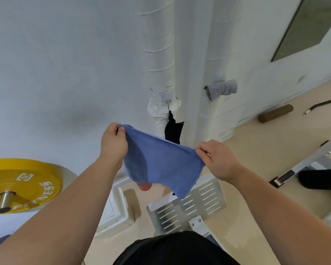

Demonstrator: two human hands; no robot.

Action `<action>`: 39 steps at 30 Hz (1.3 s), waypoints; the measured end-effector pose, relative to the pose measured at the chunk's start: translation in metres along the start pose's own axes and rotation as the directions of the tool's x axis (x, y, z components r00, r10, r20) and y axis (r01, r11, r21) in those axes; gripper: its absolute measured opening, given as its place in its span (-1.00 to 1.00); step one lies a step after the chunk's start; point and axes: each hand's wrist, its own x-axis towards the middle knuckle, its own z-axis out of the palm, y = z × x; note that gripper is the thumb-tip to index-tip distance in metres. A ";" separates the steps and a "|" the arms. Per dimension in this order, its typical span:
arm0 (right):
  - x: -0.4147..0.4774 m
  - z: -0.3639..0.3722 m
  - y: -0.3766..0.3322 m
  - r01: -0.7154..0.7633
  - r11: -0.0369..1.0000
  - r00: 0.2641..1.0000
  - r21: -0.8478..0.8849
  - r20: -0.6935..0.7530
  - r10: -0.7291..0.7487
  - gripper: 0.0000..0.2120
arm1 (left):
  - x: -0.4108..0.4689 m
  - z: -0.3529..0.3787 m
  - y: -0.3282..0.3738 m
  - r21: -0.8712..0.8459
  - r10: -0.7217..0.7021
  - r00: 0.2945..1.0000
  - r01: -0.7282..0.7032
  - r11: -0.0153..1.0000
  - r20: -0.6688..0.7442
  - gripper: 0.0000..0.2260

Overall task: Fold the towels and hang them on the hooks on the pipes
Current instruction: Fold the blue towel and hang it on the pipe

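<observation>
A blue towel (161, 165) hangs doubled over in front of me, stretched between both hands. My left hand (113, 144) pinches its upper left corner and my right hand (218, 159) pinches its upper right corner. Behind it stand two white wrapped pipes, the left pipe (161, 54) and the right pipe (216, 44). A small hook (168, 101) on the left pipe carries a black towel (173, 131). A folded grey towel (221, 89) hangs on the right pipe.
A yellow weight plate (21, 184) on a bar sits at the left. A slotted metal footplate (189, 205) lies on the floor below the towel. A brown roller (275, 113) and a white machine frame (313, 159) are at the right.
</observation>
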 end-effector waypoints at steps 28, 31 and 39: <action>-0.025 0.000 0.039 0.041 0.945 0.984 -0.324 -0.152 -0.095 -0.71 | -0.008 0.019 -0.058 0.028 -0.057 0.997 0.056 0.998 0.045 -0.82; -0.022 0.000 0.053 -0.029 0.927 0.994 -0.375 -0.110 -0.013 -0.72 | -0.011 0.010 -0.063 0.065 -0.053 0.988 0.044 0.997 0.147 -0.81; -0.013 -0.006 0.066 -0.319 0.939 0.948 -0.131 -0.051 0.315 -0.59 | -0.011 -0.014 -0.045 0.265 0.166 0.861 -0.323 0.909 0.481 -0.79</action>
